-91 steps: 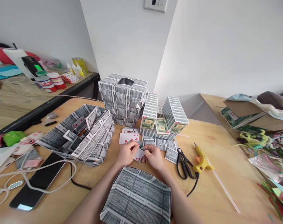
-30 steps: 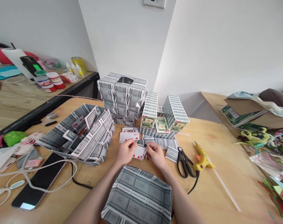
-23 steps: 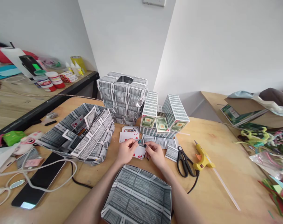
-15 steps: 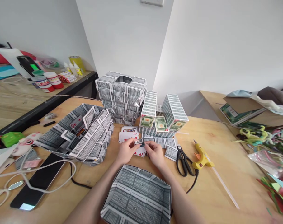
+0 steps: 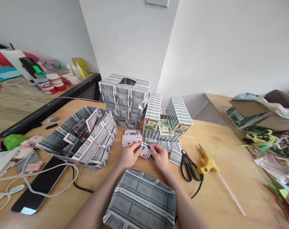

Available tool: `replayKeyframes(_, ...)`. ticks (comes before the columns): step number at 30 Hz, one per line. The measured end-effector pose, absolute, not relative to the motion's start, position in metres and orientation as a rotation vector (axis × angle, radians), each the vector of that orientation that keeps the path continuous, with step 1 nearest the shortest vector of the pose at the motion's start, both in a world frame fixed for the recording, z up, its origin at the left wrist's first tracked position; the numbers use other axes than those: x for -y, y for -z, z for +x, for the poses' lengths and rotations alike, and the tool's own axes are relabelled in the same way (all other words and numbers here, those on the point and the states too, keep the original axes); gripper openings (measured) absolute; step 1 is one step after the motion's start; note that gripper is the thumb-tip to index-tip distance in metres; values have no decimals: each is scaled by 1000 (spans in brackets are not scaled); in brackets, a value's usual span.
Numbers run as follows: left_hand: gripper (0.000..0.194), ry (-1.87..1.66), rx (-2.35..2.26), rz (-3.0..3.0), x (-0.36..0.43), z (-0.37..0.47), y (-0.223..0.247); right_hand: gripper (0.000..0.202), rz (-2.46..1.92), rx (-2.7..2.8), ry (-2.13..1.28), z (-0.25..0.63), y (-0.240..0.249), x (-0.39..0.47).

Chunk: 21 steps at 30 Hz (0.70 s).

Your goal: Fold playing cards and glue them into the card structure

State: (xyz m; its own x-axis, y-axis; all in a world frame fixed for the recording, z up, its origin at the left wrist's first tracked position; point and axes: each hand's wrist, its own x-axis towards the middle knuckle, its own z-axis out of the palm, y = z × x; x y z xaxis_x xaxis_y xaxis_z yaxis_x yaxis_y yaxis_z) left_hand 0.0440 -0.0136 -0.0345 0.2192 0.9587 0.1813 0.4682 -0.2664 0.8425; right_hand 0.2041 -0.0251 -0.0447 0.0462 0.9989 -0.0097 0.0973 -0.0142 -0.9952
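Between my fingers is a small playing card piece (image 5: 144, 145), seemingly folded. My left hand (image 5: 131, 155) pinches its left end and my right hand (image 5: 159, 155) its right end. Just beneath and behind them, loose playing cards (image 5: 131, 139) lie face up on the table. A row of folded cards (image 5: 164, 145), patterned backs up, lies beyond my right hand. In front of me, between my forearms, is a shallow box made of folded cards (image 5: 141, 197).
To the left stands a larger card basket (image 5: 99, 143) with cards inside. Behind are a tall card-built box (image 5: 125, 98) and stacked green card packs (image 5: 180, 114). Black-handled scissors (image 5: 189, 167) and a yellow glue gun (image 5: 207, 162) with its cord lie right. A phone (image 5: 39, 187) and white cable lie left.
Both hands have turned the small card piece slightly, and more of its white face shows. The whole view has shifted a little; the other things stay put.
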Motion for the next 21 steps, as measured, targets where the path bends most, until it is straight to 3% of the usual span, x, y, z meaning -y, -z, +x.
replayKeyframes(11,31,-999,-1273,1852,16,43,31,25,-1341,1353,-983,203,41,27)
replayKeyframes(21,17,-1061,-1379,1926,17,43,28,21,-1334,1615,-573,204,34,33)
